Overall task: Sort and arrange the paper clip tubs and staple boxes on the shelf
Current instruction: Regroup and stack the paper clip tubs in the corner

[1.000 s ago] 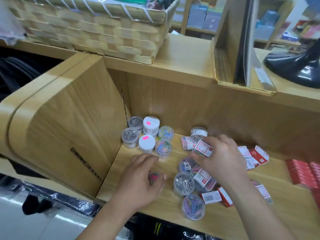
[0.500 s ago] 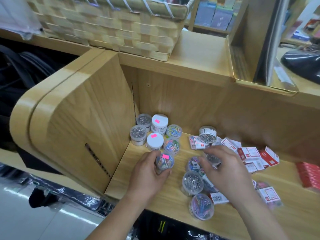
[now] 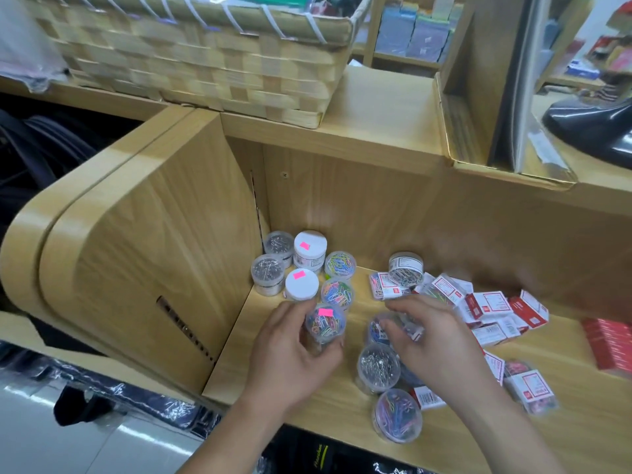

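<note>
Several clear and white-lidded paper clip tubs [image 3: 309,248] stand grouped in the shelf's [image 3: 301,401] back left corner. My left hand [image 3: 290,354] grips a tub of coloured clips with a pink sticker [image 3: 325,325] just in front of that group. My right hand [image 3: 437,347] curls its fingers on a blurred clear tub [image 3: 384,331] in the middle. Below it stand a silver-pin tub [image 3: 378,366] and a coloured-clip tub [image 3: 396,414]. Another tub [image 3: 405,268] lies tilted at the back. White and red staple boxes [image 3: 489,306] lie scattered to the right.
A stack of red boxes [image 3: 610,343] sits at the far right of the shelf. The wooden side panel [image 3: 154,268] closes the shelf on the left. On the ledge above rest a woven basket [image 3: 205,63], a cardboard display [image 3: 478,97] and a black object [image 3: 595,128].
My left hand has carried the pink-stickered tub back toward the corner group. My right hand let go of a staple box and closed on a clear tub.
</note>
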A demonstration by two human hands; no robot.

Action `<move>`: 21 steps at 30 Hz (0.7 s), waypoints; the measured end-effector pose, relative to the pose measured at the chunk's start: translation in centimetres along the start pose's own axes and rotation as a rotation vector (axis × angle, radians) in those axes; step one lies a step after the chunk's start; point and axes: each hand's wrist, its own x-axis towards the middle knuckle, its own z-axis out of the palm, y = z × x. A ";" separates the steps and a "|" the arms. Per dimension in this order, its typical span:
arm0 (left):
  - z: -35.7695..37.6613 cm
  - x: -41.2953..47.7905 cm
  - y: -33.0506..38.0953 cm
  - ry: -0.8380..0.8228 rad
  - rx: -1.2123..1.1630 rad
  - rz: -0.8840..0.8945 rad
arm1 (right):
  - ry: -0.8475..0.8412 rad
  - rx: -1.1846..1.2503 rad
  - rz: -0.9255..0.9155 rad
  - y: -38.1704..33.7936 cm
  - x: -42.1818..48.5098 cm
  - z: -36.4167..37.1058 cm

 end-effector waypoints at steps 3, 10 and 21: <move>-0.5 2.5 1.6 0.014 -0.054 0.013 | -0.100 0.143 0.075 -1.9 2.8 -0.3; 2.0 8.6 2.6 0.017 0.075 0.053 | -0.203 0.410 0.209 -3.4 8.4 2.5; 0.7 2.9 -2.0 0.027 -0.203 -0.082 | -0.158 0.343 0.338 -2.5 10.8 6.2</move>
